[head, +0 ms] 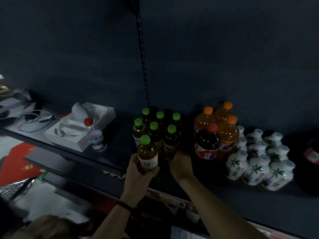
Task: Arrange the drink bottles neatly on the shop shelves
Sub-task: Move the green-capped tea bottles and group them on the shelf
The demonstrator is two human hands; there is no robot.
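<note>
On the dark shelf [114, 152] stands a cluster of green-capped tea bottles [159, 128]. My left hand [138, 171] grips one more green-capped tea bottle [147, 154] upright at the cluster's front left. My right hand [181, 163] is wrapped round the base of the front right tea bottle [171, 140] in the cluster. To the right stand three orange soda bottles [227, 133] with a red-capped cola bottle [208, 144] in front of them. Further right are several white bottles with palm-tree labels [257, 161].
A small red-capped water bottle [95, 135] stands left of the tea bottles beside a white moulded tray [81, 125]. Cables [34, 119] lie at the far left. A slotted upright [143, 62] runs up the dark back panel. A red-labelled object [312, 152] shows at the right edge.
</note>
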